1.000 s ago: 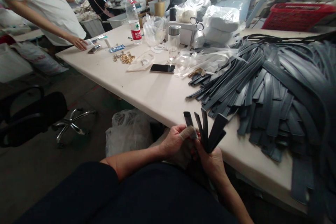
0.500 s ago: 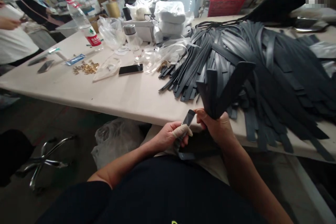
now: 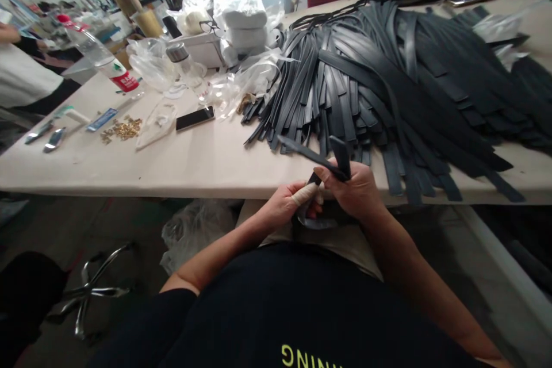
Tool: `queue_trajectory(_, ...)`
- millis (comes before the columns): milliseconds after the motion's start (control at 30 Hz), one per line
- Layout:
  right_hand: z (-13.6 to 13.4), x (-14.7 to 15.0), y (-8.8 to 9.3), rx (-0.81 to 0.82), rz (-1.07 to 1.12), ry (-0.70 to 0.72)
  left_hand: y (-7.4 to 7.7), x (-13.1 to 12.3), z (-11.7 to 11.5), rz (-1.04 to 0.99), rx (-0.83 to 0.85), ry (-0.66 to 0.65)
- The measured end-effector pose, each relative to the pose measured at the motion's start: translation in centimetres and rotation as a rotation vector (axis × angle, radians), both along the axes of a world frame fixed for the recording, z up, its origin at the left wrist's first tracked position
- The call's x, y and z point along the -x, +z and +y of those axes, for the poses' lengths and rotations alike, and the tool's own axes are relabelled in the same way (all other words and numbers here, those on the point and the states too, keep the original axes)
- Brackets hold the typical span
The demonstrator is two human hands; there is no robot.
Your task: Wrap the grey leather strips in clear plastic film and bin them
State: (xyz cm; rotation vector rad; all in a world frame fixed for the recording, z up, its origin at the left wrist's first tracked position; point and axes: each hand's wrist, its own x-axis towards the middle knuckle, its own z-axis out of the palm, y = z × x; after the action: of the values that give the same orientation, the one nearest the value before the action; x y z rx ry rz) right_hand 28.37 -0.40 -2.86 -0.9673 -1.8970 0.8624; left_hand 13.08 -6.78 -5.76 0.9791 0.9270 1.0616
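Observation:
My right hand [image 3: 357, 190] is closed round a small bundle of dark leather straps [image 3: 317, 156] whose ends stick up and to the left over the table's front edge. My left hand [image 3: 287, 204], with a taped thumb, pinches the end of a single dark strap [image 3: 311, 195] that loops down into my lap. Both hands sit close together just in front of the table edge. A large pile of dark straps [image 3: 388, 80] spreads over the table right behind them.
On the white table [image 3: 181, 161] lie a black phone [image 3: 195, 118], a heap of small gold fittings [image 3: 122, 129], a water bottle [image 3: 100, 55], a glass jar [image 3: 184, 69], clear plastic bags and white packets. A person in white stands far left. A plastic bag [image 3: 194, 227] and a chair base [image 3: 88, 293] are on the floor.
The view has swung right and down. My right hand lowered its bundle of straps toward the table edge, and the left hand closed in beside it with the single strap.

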Motion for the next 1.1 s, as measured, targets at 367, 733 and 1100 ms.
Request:
queue_trajectory(367,0.7,-2.0,1.2,-0.067,0.100,-0.165,0.8,-0.4,-0.6,0.098,-0.066,-0.093)
queue_trajectory(733,2.5,-4.4,3.5,-0.158,0.202,-0.301,0.8,-0.9,-1.0,0.089,-0.064,-0.145)
queue_trajectory(1100,6.3,-10.5,5.4,-0.028,0.507,-0.602,-0.1,-1.5,-0.3,0.019,-0.043,-0.335)
